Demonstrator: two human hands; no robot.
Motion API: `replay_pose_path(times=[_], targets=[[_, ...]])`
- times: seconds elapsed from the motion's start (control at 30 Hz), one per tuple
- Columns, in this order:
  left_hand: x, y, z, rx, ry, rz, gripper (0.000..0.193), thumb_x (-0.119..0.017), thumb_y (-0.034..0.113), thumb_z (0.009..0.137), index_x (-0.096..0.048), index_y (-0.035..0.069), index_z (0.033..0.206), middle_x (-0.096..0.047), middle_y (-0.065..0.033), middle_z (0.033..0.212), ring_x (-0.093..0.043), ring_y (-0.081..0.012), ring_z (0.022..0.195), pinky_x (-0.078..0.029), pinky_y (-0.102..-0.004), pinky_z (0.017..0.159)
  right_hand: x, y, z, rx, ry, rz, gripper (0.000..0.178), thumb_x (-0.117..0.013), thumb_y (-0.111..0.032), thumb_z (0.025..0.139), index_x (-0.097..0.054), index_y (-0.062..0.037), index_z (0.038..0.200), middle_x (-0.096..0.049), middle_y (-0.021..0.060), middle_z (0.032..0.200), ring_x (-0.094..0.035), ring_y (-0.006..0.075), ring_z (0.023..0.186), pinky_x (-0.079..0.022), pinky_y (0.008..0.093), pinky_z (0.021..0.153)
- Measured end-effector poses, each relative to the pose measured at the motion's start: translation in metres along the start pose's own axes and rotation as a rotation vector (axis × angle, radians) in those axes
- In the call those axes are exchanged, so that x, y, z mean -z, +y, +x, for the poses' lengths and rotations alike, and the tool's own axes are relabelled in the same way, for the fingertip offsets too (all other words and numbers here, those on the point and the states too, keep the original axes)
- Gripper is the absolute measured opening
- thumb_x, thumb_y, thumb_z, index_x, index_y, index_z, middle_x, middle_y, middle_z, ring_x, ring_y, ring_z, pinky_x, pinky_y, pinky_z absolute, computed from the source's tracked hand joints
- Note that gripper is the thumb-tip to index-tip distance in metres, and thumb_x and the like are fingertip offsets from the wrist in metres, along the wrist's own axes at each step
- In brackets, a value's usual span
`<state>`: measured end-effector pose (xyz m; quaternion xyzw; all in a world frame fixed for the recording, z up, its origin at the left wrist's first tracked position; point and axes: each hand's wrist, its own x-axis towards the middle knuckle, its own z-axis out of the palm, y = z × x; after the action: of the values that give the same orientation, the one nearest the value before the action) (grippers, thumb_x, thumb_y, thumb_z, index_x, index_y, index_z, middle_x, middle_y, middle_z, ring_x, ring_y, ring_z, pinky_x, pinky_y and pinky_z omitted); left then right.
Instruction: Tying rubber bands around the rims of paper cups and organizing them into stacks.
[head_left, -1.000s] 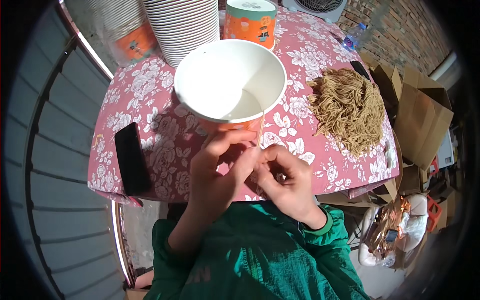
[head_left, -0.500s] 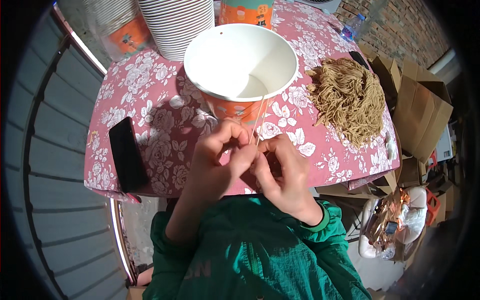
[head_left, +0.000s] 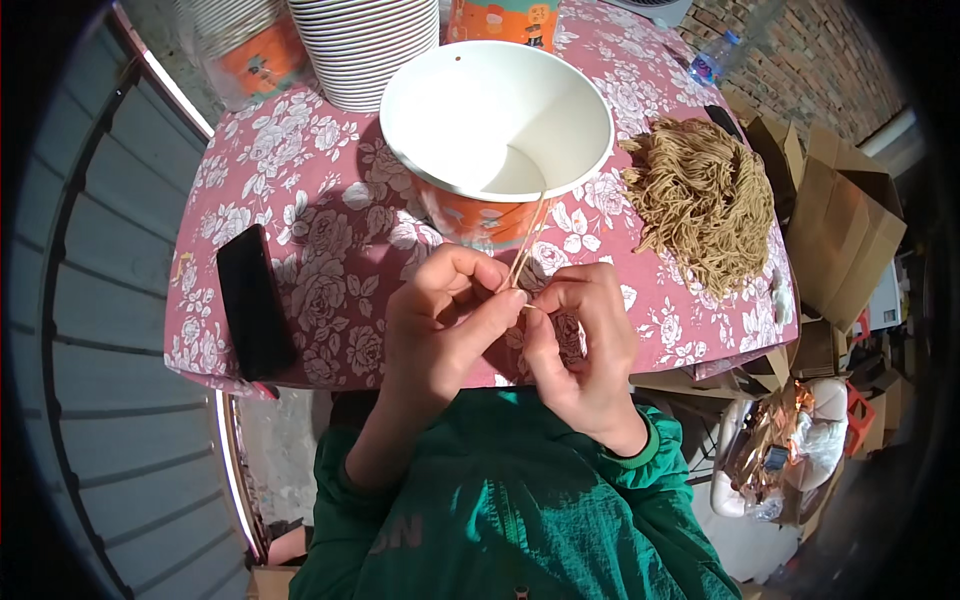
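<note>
Currently Pinched: Thin Tan Cord

The cord is gripped by the left hand, its short end by the right hand. It is run over the near rim of the white-lined orange paper bucket, apparently for tension. Heaped tan yarn is placed rightward on the pink floral-covered desk, presumably for reach. Since the earlier frame, more cord end has been exposed between the fingertips.

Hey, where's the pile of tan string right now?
In the head view, the tan string pile lies on the right of the flowered tablecloth, between the bucket and the cardboard boxes.
</note>
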<state>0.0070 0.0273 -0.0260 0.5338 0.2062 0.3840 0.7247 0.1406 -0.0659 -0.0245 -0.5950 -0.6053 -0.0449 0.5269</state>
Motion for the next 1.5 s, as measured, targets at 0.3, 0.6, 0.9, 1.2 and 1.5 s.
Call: replay_pose_path(times=[0.3,0.6,0.9,1.2,1.5], targets=[[0.002,0.019,0.003,0.116,0.058,-0.315,0.005,-0.065,0.003,0.097,-0.061,0.002,0.100,-0.067,-0.0060,0.090,-0.064,-0.0131,0.079,-0.053,-0.0281,0.070,0.011,0.005,-0.002,-0.177,0.141,0.218,0.010,-0.069,0.008,0.088,-0.066,0.0045,0.097,-0.061,0.0110,0.099,-0.060,0.0178,0.086,-0.049,0.0278,0.075],[-0.007,0.009,-0.001,0.279,0.011,-0.439,0.007,-0.067,0.007,0.098,-0.061,0.005,0.101,-0.066,-0.0028,0.092,-0.064,-0.0098,0.080,-0.053,-0.0267,0.073,-0.006,-0.003,-0.006,-0.163,0.093,0.421,0.016,-0.070,0.008,0.090,-0.069,0.0074,0.106,-0.063,0.0137,0.104,-0.062,0.0166,0.085,-0.051,0.0273,0.073],[-0.004,0.006,-0.005,0.062,0.098,-0.170,0.009,-0.065,0.005,0.099,-0.061,0.001,0.106,-0.067,-0.0022,0.094,-0.063,-0.0064,0.083,-0.051,-0.0221,0.076,-0.015,0.000,0.013,0.035,0.080,0.164,0.017,-0.074,0.006,0.084,-0.070,0.0047,0.101,-0.061,0.0141,0.095,-0.063,0.0219,0.079,-0.050,0.0306,0.063],[0.001,0.004,-0.005,-0.197,0.140,0.236,0.016,-0.066,-0.004,0.093,-0.061,-0.001,0.108,-0.065,-0.0049,0.097,-0.061,-0.0086,0.083,-0.050,-0.0242,0.075,-0.019,0.001,0.049,0.343,0.079,-0.006,0.018,-0.077,0.005,0.079,-0.071,0.0040,0.097,-0.067,0.0165,0.101,-0.068,0.0275,0.082,-0.054,0.0340,0.067],[0.005,0.000,0.002,-0.524,0.106,0.448,0.023,-0.069,-0.011,0.086,-0.062,0.000,0.106,-0.064,-0.0118,0.096,-0.063,-0.0173,0.078,-0.052,-0.0286,0.070,-0.010,-0.004,0.039,-0.132,-0.100,0.405,0.017,-0.074,0.003,0.089,-0.067,0.0064,0.104,-0.067,0.0172,0.099,-0.066,0.0242,0.087,-0.053,0.0318,0.077]])
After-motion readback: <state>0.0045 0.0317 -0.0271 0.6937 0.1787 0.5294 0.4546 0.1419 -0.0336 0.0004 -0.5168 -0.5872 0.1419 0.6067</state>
